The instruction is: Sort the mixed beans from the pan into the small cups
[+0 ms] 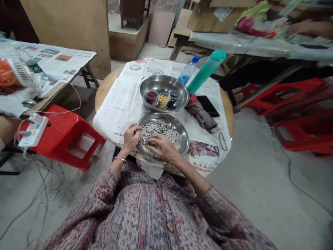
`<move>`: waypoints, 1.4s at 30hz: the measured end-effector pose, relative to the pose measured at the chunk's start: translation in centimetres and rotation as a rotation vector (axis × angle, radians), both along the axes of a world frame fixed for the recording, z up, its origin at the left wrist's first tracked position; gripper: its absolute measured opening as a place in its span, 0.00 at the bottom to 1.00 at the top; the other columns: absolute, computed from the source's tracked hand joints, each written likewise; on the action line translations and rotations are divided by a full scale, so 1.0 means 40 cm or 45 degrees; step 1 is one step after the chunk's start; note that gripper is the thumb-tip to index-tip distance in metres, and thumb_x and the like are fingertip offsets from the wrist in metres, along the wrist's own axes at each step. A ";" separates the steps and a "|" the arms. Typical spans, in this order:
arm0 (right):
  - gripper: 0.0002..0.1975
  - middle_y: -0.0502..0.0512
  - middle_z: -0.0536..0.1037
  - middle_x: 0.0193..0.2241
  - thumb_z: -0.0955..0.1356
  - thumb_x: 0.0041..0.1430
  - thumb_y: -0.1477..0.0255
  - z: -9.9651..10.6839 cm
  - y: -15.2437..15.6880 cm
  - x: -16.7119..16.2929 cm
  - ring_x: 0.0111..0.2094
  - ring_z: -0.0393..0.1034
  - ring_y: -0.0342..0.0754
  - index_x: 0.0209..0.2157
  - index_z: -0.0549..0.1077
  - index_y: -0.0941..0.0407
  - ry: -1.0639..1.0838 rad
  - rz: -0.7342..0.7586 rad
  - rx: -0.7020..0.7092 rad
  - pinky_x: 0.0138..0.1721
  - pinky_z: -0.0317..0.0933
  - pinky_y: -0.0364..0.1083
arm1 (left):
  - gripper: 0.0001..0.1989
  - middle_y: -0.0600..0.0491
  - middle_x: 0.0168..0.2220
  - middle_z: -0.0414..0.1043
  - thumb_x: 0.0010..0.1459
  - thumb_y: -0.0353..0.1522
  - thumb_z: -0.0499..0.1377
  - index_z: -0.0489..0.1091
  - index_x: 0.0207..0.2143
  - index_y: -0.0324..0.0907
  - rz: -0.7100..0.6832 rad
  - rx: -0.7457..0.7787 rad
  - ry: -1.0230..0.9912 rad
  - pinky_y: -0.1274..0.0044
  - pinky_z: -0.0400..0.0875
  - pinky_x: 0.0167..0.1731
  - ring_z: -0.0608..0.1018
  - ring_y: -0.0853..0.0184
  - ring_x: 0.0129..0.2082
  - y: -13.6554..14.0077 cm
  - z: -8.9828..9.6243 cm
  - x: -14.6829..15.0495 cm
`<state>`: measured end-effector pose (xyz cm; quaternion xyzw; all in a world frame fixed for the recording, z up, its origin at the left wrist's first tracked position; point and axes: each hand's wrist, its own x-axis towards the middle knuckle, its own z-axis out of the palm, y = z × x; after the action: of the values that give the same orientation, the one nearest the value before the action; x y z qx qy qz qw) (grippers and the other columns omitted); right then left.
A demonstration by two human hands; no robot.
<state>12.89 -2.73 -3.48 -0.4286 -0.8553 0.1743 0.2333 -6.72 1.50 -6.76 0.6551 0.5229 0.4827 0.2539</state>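
A shallow round metal plate (185, 139) lies on the newspaper in front of me. Spread over it are small mixed grains or beads (171, 133), mostly white and black with some yellow and reddish ones. My left hand (131, 137) is closed at the plate's left rim, fingers curled over the edge. Reaching in from the right, my right hand (163, 146) has its fingers apart and touches the grains. Behind the plate stands a deeper metal bowl (161, 80) holding clear cups of red pieces (151, 96), yellow pieces (163, 100) and black pieces (172, 99).
Newspaper (114, 107) covers the round table. A blue-capped bottle (189, 69), a teal cylinder (206, 71), a dark phone-like slab (208, 106) and a grey-red cloth item (200, 113) sit at the right. A power strip (33, 131) rests on a red stool (62, 128). Another person's hand (304, 27) shows far right.
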 end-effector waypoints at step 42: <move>0.06 0.49 0.80 0.32 0.66 0.61 0.75 -0.072 -0.119 0.093 0.38 0.74 0.50 0.37 0.73 0.50 0.330 -0.754 0.428 0.63 0.49 0.63 | 0.13 0.49 0.49 0.67 0.66 0.23 0.51 0.67 0.50 0.43 -0.706 -0.087 0.580 0.72 0.73 0.52 0.74 0.65 0.48 -0.045 0.111 0.200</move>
<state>16.60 -7.50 -6.36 -0.5877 -0.6740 0.0090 0.4475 1.29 -0.32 -2.32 0.8538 0.3845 0.2193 0.2740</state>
